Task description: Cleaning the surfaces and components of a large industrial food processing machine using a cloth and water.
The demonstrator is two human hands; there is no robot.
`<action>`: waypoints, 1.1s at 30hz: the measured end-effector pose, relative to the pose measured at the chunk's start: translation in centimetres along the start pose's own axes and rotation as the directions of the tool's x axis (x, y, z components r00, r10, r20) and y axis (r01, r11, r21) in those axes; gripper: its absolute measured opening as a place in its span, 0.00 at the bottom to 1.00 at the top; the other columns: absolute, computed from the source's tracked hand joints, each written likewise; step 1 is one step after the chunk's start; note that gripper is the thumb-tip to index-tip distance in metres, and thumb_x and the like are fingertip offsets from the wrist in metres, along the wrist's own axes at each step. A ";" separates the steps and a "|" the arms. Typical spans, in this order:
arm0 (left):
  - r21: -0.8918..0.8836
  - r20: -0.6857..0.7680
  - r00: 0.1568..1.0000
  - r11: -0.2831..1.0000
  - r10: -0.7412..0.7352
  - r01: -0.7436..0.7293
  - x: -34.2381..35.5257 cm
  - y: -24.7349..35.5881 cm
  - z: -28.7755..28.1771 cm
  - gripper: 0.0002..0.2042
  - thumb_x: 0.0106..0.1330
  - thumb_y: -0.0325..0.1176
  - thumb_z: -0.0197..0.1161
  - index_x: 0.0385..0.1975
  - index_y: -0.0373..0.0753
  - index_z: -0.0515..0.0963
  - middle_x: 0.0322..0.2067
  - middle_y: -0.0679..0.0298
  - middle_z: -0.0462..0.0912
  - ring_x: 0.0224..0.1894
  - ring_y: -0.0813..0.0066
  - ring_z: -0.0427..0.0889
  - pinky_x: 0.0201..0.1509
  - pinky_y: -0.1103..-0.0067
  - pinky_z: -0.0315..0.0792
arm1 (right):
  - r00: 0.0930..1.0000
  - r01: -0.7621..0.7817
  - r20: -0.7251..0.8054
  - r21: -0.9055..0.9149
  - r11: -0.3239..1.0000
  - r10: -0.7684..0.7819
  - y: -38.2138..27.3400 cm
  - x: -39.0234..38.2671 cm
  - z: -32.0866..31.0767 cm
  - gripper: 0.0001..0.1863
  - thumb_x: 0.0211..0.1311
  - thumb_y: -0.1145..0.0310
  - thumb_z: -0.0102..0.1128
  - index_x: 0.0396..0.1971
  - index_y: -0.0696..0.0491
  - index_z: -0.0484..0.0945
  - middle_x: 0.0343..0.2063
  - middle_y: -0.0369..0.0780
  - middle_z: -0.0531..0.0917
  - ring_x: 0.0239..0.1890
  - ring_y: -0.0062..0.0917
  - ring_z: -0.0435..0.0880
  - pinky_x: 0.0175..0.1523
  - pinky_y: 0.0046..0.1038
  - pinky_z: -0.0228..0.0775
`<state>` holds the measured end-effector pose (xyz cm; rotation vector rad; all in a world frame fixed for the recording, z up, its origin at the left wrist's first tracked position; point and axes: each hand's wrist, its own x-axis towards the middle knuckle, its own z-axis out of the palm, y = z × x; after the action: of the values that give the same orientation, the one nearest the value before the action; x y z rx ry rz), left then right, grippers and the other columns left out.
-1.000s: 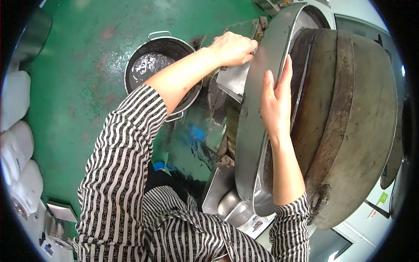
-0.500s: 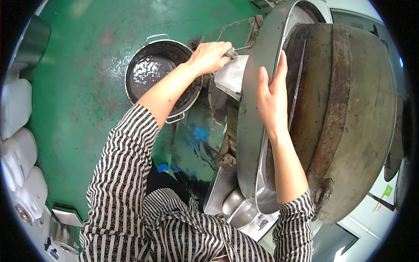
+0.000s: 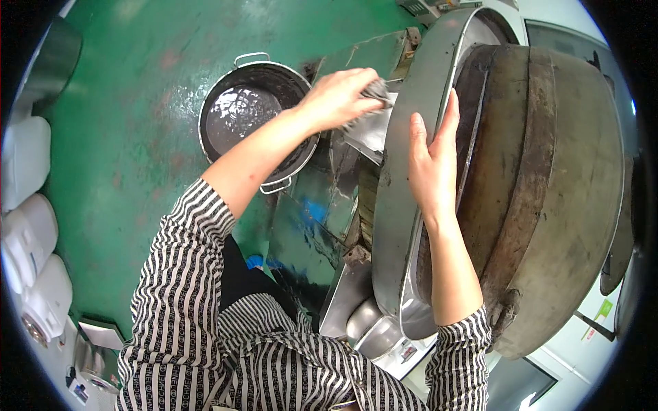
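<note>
Nearest are the sleeves of a black-and-white striped shirt [image 3: 181, 301], both pushed up toward the elbows. The right hand [image 3: 435, 175] is astride the rim of a wide, grey metal trough [image 3: 404, 185], its thumb lying along the outer wall and its straight fingers on the inner side; the grip is loose and spread rather than clenched. Inside the trough, close beside that hand, sits a huge, round, brownish-grey drum [image 3: 582, 192], circled by a dark, rough band [image 3: 533, 151] that ends in a knotted lump near the right forearm.

The left hand reaches farther out and is closed around a crumpled grey cloth [image 3: 375, 92], bunched between thumb and fingers. The cloth is at a pale, flat metal chute [image 3: 373, 130] that sticks out from the trough's left side; whether it touches the chute cannot be told. Lower down, two rounded, shiny steel vessels [image 3: 364, 322] stand close to the trough's lower end, and a blue-covered foot [image 3: 254, 262] shows beyond the shirt.

Left of the chute, partly behind the left forearm, is a round, two-handled metal pot [image 3: 291, 82] holding dark grey, glistening liquid [image 3: 243, 113]. Beyond spreads a scuffed green floor [image 3: 137, 171], with rounded white plastic containers [image 3: 31, 226] along its left edge.
</note>
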<state>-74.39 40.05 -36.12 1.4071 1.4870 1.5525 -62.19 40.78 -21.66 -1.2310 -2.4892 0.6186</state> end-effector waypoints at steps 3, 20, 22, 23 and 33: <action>-0.258 0.145 0.988 0.962 -0.053 0.089 -0.5 2.3 0.5 0.18 0.54 0.35 0.58 0.42 0.30 0.70 0.37 0.49 0.77 0.41 0.55 0.77 0.45 0.71 0.70 | 1.000 -0.031 -0.005 -0.008 1.000 0.031 0.3 -0.1 -0.2 0.32 0.63 0.70 0.47 0.62 0.59 0.43 0.55 0.52 0.65 0.58 0.39 0.66 0.60 0.32 0.57; -0.101 0.506 0.843 0.983 0.182 -0.152 -1.9 0.5 2.0 0.22 0.53 0.40 0.56 0.46 0.32 0.72 0.50 0.56 0.67 0.58 0.58 0.59 0.61 0.68 0.53 | 1.000 0.000 0.003 -0.045 0.999 0.000 0.4 -0.1 -0.1 0.33 0.62 0.68 0.49 0.62 0.58 0.44 0.54 0.53 0.68 0.56 0.39 0.68 0.59 0.32 0.58; -0.143 0.587 0.790 0.984 0.174 -0.110 -1.5 0.5 1.5 0.24 0.52 0.43 0.57 0.45 0.31 0.72 0.49 0.55 0.67 0.57 0.59 0.60 0.61 0.69 0.53 | 0.996 -0.085 0.045 0.044 0.995 0.083 0.3 -0.2 -0.2 0.32 0.64 0.66 0.49 0.63 0.59 0.45 0.59 0.48 0.61 0.61 0.30 0.60 0.63 0.27 0.49; -0.154 0.589 0.790 0.983 0.171 -0.098 -1.6 0.8 1.2 0.27 0.51 0.47 0.60 0.44 0.30 0.73 0.49 0.55 0.67 0.56 0.60 0.61 0.61 0.69 0.53 | 0.996 -0.079 0.045 0.035 0.996 0.077 0.1 -0.1 -0.1 0.32 0.64 0.66 0.49 0.63 0.59 0.45 0.59 0.48 0.61 0.61 0.30 0.60 0.63 0.27 0.49; -0.255 0.481 0.839 0.956 0.253 -0.142 -2.7 -1.0 1.1 0.19 0.56 0.42 0.61 0.41 0.34 0.75 0.45 0.57 0.70 0.53 0.62 0.65 0.57 0.73 0.57 | 1.000 -0.004 0.016 -0.097 0.995 0.006 0.0 -0.1 0.1 0.34 0.62 0.68 0.49 0.62 0.59 0.43 0.54 0.53 0.67 0.57 0.40 0.67 0.59 0.32 0.58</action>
<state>-72.85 38.23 -38.01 1.7154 0.8541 1.2623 -62.15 40.68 -21.78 -1.2717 -2.5575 0.5170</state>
